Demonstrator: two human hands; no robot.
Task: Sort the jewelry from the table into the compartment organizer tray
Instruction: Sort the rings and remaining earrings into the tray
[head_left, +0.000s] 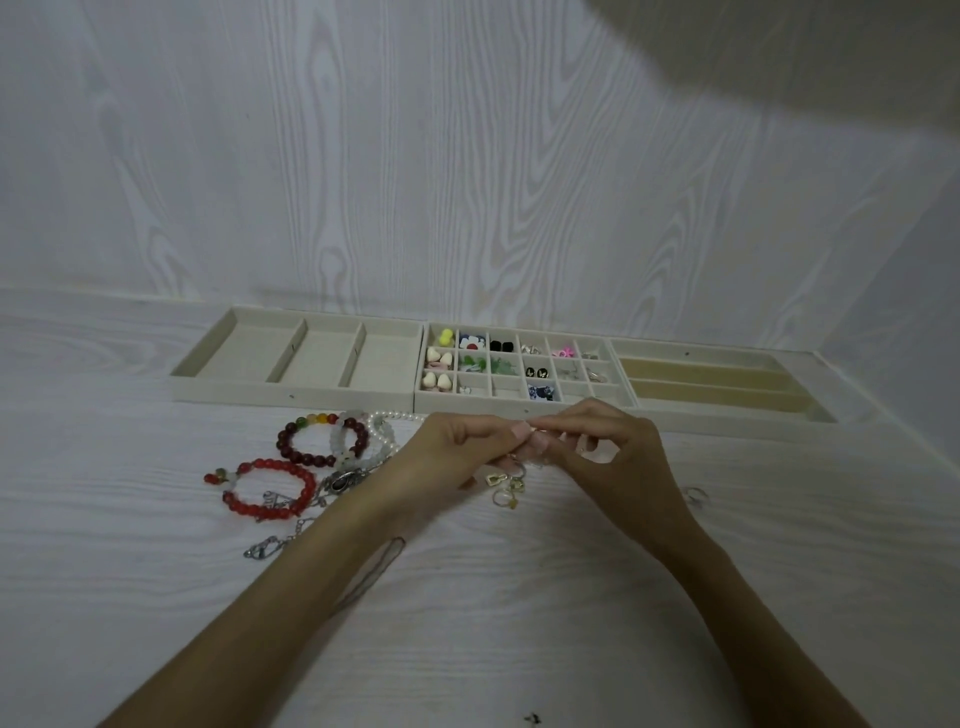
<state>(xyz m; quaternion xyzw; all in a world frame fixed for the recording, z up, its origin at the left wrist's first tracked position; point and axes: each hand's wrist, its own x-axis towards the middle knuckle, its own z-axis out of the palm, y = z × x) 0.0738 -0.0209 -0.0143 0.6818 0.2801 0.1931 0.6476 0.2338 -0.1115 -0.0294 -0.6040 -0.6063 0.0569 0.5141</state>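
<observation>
My left hand (457, 449) and my right hand (608, 441) meet fingertip to fingertip just in front of the grid tray (422, 384), pinching a small pale piece of jewelry (535, 430) between them; it is too small to name. Below the fingers lie small gold earrings and rings (506, 486) on the table. Several of the grid tray's small compartments hold earrings. To the left lie a dark red bead bracelet (311, 444), a bright red bracelet (270, 491), a pearl strand (387, 418) and a silver chain (267, 545).
A beige tray with three long compartments (291, 387) stands left of the grid tray, and a slotted tray (717, 410) stands right of it, all against the white wood-grain wall. A silver ring (696, 496) lies right of my right wrist. A thin cord (387, 558) lies by my left forearm.
</observation>
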